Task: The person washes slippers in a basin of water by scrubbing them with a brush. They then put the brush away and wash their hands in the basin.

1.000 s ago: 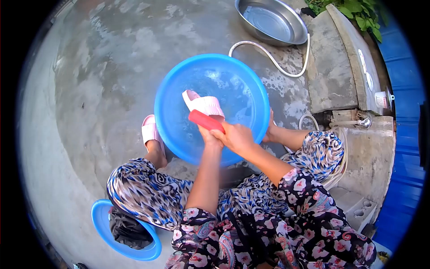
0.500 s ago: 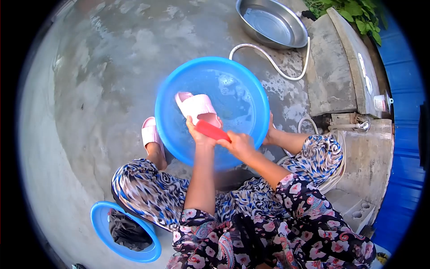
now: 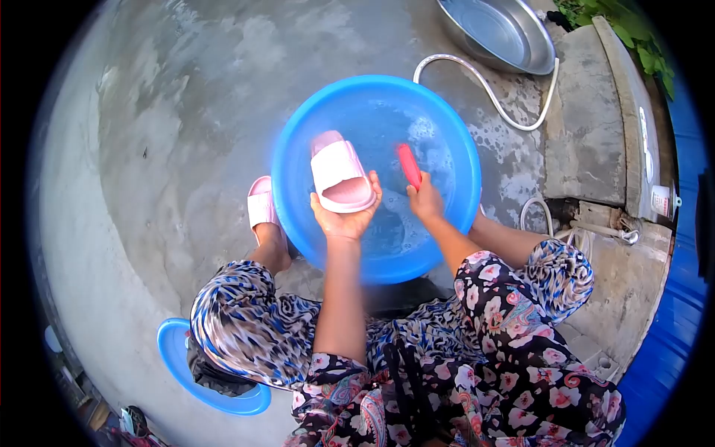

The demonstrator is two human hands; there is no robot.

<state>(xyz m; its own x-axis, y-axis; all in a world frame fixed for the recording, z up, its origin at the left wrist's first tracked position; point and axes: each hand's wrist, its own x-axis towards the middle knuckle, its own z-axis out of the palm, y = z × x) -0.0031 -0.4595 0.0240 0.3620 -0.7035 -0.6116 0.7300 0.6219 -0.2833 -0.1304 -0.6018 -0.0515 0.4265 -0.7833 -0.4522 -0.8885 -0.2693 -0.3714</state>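
A pink slide slipper [image 3: 339,170] rests in my left hand [image 3: 347,220], which grips it around the toe end above the blue basin [image 3: 287,223]. The slipper's open toe faces me and its heel points away. My right hand [image 3: 427,200] is closed on the near end of a red brush [image 3: 408,165], held over the right half of the basin, apart from the slipper. The brush's bristles cannot be made out. Water with patches of foam [image 3: 424,134] lies in the basin.
A metal bowl [image 3: 506,33] stands at the upper right, beside a white hose [image 3: 477,74]. Another pink slipper [image 3: 261,203] is on my foot. A smaller blue basin [image 3: 175,357] holding dark cloth stands at lower left. Concrete blocks [image 3: 585,127] line the right side.
The red brush has moved away from the slipper's toe, to the right and farther from me. The slipper has turned more upright in my left hand. The camera view has shifted slightly.
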